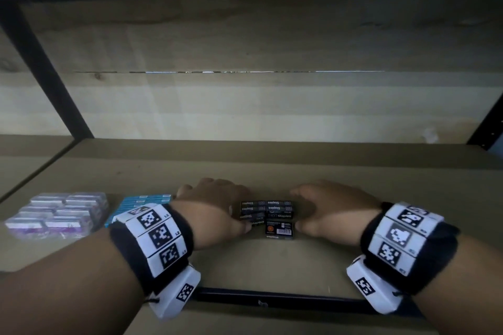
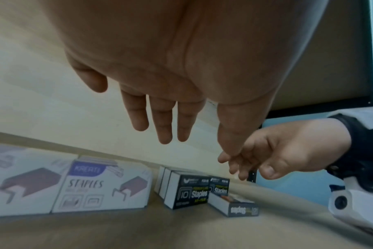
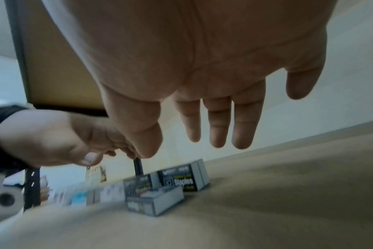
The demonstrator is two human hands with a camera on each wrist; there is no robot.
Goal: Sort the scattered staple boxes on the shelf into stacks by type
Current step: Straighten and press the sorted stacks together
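With both hands hovering, fingers straight and holding nothing, left hand [image 1: 217,208] and right hand [image 1: 330,209] flank the black staple boxes [image 1: 265,209] mid-shelf [image 1: 272,166]; the near odd box [image 1: 279,230] lies flat. Judgement: square it gently, press evenly from both sides.

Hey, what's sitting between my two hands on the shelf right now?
In the head view, the black staple boxes lie between your left hand and right hand, with one box lying loose at the front.

Matt wooden shelf [image 1: 272,171] — black staple boxes [image 1: 266,209] of smooth printed cardboard, slightly glossy.
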